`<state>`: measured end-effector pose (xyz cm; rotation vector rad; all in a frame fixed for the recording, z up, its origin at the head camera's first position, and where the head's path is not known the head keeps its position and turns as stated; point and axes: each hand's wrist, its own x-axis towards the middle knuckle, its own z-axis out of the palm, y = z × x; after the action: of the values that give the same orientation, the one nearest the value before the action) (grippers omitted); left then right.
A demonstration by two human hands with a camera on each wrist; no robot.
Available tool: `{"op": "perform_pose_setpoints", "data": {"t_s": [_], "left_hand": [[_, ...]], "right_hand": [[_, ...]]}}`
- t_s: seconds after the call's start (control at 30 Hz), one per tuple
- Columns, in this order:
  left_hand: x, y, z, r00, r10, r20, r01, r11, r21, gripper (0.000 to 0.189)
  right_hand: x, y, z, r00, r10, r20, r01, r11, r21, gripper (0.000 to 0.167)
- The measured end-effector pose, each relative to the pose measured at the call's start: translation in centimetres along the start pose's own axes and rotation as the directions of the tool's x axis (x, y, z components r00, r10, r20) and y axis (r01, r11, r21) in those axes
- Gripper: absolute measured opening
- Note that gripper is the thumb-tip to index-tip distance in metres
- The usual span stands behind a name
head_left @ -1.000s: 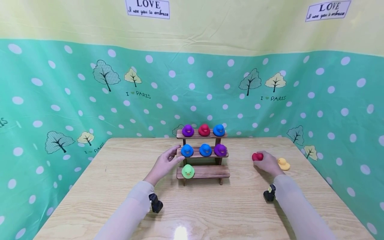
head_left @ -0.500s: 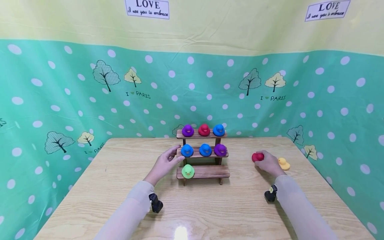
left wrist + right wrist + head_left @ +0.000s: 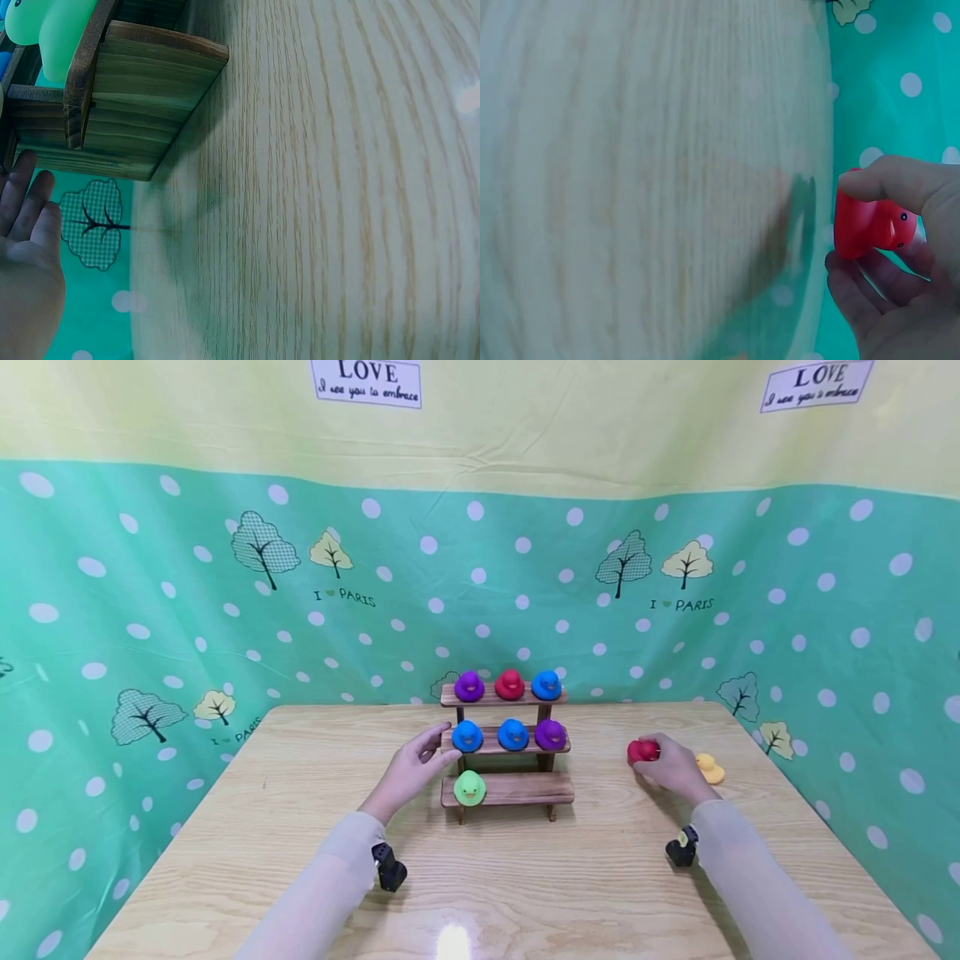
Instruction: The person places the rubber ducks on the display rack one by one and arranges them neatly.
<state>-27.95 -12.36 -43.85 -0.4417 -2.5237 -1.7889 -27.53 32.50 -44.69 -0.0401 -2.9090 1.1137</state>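
Between the thumb and fingers of my right hand (image 3: 670,766) is a red rubber duck (image 3: 866,225), its beak and eyes turned toward the palm in the right wrist view. A yellow rubber duck (image 3: 709,769) sits on the table just beyond that hand. My left hand (image 3: 411,770) is at the left end of a three-tier wooden stand (image 3: 525,790), fingers extended by the middle tier. Closest to its fingertips is a blue rubber duck (image 3: 467,737). Below, on the lowest tier's left end, stands a green rubber duck (image 3: 470,788).
The top tier carries a purple duck (image 3: 469,686), a red duck (image 3: 510,685) and a blue duck (image 3: 547,685). Beside the left blue duck on the middle tier are another blue duck (image 3: 513,735) and a purple duck (image 3: 551,736). A patterned curtain (image 3: 405,568) hangs behind the table (image 3: 315,793).
The right wrist has shifted slightly right, and a little more of the red duck shows past the fingers. My left hand and the ducks on the stand keep their places.
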Motion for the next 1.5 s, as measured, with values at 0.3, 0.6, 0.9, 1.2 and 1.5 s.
{"op": "perform_pose_setpoints", "data": {"t_s": [0.3,0.6,0.9,1.2,1.5], "left_hand": [[0.0,-0.1,-0.1,1.000,0.011,-0.002,-0.011,1.000,-0.009,0.068],[-0.2,-0.1,-0.1,1.000,-0.001,0.004,0.001,1.000,-0.007,0.067],[-0.2,0.0,-0.1,1.000,-0.005,0.005,0.005,1.000,-0.006,0.067],[-0.2,0.0,-0.1,1.000,0.017,0.005,-0.016,1.000,-0.011,0.067],[-0.2,0.2,0.0,0.999,0.049,-0.007,-0.049,0.999,0.008,0.065]], "right_hand": [[-0.6,-1.1,-0.2,1.000,-0.022,0.015,0.022,1.000,0.016,0.065],[-2.1,-2.2,-0.7,0.996,-0.087,0.010,0.087,0.996,0.011,0.066],[-3.2,-3.7,-0.7,0.985,-0.169,-0.016,0.168,0.984,-0.053,0.058],[-4.5,-5.5,-0.2,0.957,-0.284,-0.058,0.277,0.955,-0.106,0.053],[-5.9,-7.0,0.7,0.933,-0.354,-0.059,0.346,0.931,-0.116,0.049]]}}
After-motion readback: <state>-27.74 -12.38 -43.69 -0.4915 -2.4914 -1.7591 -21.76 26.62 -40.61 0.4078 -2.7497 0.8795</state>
